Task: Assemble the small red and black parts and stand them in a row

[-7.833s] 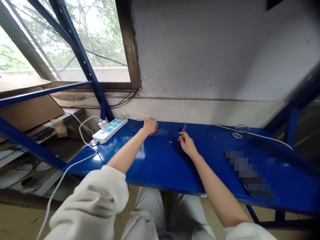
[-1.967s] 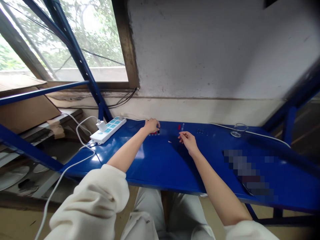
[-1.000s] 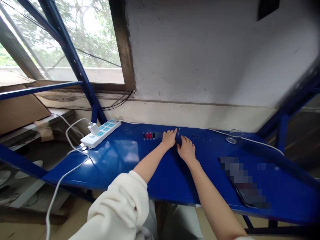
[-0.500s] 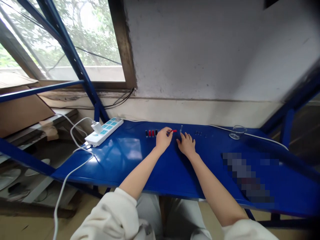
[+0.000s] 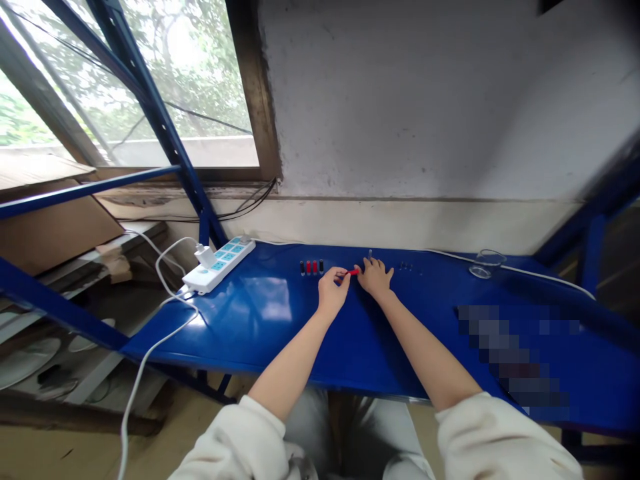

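My left hand [image 5: 334, 291] pinches a small red cylindrical piece [image 5: 353, 272] just above the blue table [image 5: 240, 340]. My right hand [image 5: 375, 277] is close by, palm down with fingers spread, its thumb at the right end of the red piece; whether they touch I cannot tell. Left of my hands, a short row of like pieces stands: a black one [image 5: 302, 268], two red ones [image 5: 311, 267] and another black one [image 5: 321, 267]. Behind my right fingers is a small clear part [image 5: 370, 253], partly hidden. Several tiny parts [image 5: 406, 267] lie to the right.
A white power strip [image 5: 220, 265] with a plugged-in adapter lies at the table's left, its cable hanging over the edge. A clear round container [image 5: 481, 272] sits at the back right near a white wire. A blurred-out dark object [image 5: 505, 353] lies at front right. Blue frame posts flank the table.
My right hand has moved in toward the red piece, its thumb now at the piece's end. My left hand keeps its pinch. The whole view has shifted slightly.
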Tool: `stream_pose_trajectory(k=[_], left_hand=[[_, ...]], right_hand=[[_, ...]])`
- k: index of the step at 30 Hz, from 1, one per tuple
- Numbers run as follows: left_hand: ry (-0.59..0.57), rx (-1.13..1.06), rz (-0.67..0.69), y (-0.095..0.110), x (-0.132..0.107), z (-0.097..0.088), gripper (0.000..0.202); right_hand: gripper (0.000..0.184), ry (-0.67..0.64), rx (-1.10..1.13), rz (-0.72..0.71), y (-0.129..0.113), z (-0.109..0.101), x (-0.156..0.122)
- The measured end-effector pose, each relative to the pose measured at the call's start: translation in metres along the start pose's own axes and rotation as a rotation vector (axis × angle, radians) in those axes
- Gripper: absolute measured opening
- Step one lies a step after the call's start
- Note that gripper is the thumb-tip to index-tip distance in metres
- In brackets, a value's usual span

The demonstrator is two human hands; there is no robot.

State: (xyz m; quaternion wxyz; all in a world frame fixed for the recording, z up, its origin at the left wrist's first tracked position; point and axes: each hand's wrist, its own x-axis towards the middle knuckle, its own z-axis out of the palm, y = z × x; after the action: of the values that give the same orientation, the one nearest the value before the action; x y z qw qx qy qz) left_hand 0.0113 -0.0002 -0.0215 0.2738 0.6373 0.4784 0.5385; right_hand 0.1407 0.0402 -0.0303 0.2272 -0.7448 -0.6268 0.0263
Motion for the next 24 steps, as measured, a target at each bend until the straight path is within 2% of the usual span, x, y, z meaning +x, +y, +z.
stream_pose_trajectory(k=[3, 5, 9, 12, 14, 17, 24], left_hand=[[0.008, -0.047, -0.014, 0.0, 0.0, 0.0, 0.018], [0.015, -0.092, -0.037, 0.001, 0.0, 0.0, 0.018], [0.007, -0.248, -0.147, 0.003, 0.001, -0.001, 0.02], [-0.015, -0.374, -0.251, 0.008, 0.002, -0.003, 0.021], [-0.037, -0.432, -0.295, 0.01, 0.002, -0.004, 0.022], [-0.07, -0.493, -0.319, 0.012, 0.002, -0.005, 0.024], [-0.098, -0.559, -0.356, 0.011, 0.002, -0.006, 0.025]], right_hand=[[0.039, 0.164, 0.099, -0.034, -0.001, -0.008, -0.003], [0.035, 0.274, 0.25, -0.053, 0.0, -0.019, -0.005], [0.035, 0.441, 0.806, -0.05, 0.002, -0.043, -0.009], [0.04, 0.416, 1.169, 0.028, 0.003, -0.053, -0.016], [0.042, 0.342, 1.264, 0.078, 0.002, -0.055, -0.021], [0.045, 0.26, 1.28, 0.133, 0.001, -0.052, -0.029], [0.049, 0.261, 1.258, 0.135, 0.003, -0.043, -0.031]])
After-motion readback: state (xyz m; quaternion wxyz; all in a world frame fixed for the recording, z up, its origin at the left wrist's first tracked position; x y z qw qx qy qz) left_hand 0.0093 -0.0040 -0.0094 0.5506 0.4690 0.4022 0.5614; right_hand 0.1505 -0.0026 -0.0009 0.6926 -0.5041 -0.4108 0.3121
